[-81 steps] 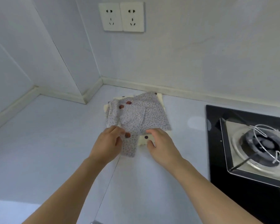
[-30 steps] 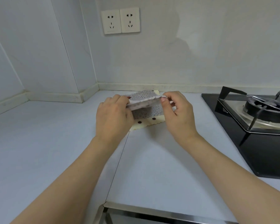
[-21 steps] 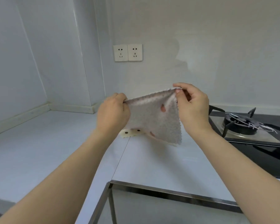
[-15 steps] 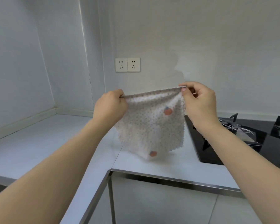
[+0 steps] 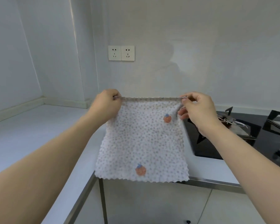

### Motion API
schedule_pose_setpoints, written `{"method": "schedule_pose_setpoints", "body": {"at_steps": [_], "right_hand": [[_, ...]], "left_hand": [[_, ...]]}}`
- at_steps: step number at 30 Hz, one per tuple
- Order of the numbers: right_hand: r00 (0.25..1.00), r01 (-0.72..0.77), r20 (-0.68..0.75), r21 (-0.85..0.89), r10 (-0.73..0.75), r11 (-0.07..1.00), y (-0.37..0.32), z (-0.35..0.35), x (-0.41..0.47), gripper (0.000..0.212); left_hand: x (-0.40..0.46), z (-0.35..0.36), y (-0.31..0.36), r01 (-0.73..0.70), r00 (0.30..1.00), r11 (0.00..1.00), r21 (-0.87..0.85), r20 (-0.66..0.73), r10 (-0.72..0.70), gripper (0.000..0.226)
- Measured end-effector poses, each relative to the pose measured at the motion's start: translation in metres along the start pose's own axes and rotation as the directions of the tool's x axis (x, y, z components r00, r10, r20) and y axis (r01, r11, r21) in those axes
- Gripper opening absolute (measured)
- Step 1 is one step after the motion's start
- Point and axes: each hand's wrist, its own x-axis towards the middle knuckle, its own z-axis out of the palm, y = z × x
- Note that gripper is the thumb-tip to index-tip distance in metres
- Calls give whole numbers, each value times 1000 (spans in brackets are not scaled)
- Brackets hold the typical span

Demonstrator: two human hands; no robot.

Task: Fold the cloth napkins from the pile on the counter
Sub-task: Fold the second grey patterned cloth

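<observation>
pale grey counter (image 5: 31, 135) is wrapping round an inside corner, steel edging along its front lip. light walls are rising behind, a double socket plate (image 5: 121, 53) sitting on the back wall. black glass hob (image 5: 233, 143) is lying at the right, wire pan supports on it.

i am holding one napkin (image 5: 142, 139) up in the air, over the counter's front edge. my left hand (image 5: 106, 105) is pinching its top left corner, fingers curled tight on the cloth; my right hand (image 5: 199, 109) is pinching the top right corner between thumb and forefinger, the other fingers loosely bent behind. top hem is pulling straight between the two. the cloth is hanging flat and square: white, fine dots, two orange fruit prints, scalloped bottom hem.

against half a second ago, my hands are standing further apart, and the napkin is hanging fully spread instead of sagging in a bunch.

the pile is sitting hidden behind the hanging cloth. the hob is running off the right edge. a small dark thing on the floor is too small to make out.
</observation>
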Motion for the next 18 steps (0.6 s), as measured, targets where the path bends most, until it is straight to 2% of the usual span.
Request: {"method": "schedule_pose_setpoints", "body": {"at_steps": [5, 10, 12, 16, 18], "right_hand": [[996, -81, 46, -40, 82, 996, 81, 40, 17, 18], [998, -52, 27, -87, 55, 995, 105, 54, 41, 25], [998, -4, 54, -175, 13, 985, 109, 53, 40, 23], [973, 121, 227, -408, -28, 905, 114, 43, 8, 20], [950, 191, 310, -497, -32, 846, 118, 34, -10, 20]], "left_hand": [[25, 62, -57, 58, 997, 996, 73, 39, -61, 28], [51, 85, -75, -27, 998, 995, 92, -51, 32, 30], [48, 87, -79, -70, 996, 996, 63, -53, 73, 28], [11, 75, -86, -318, 947, 941, 116, 95, 308, 25], [-16, 68, -91, -372, 917, 920, 126, 201, 343, 25]]}}
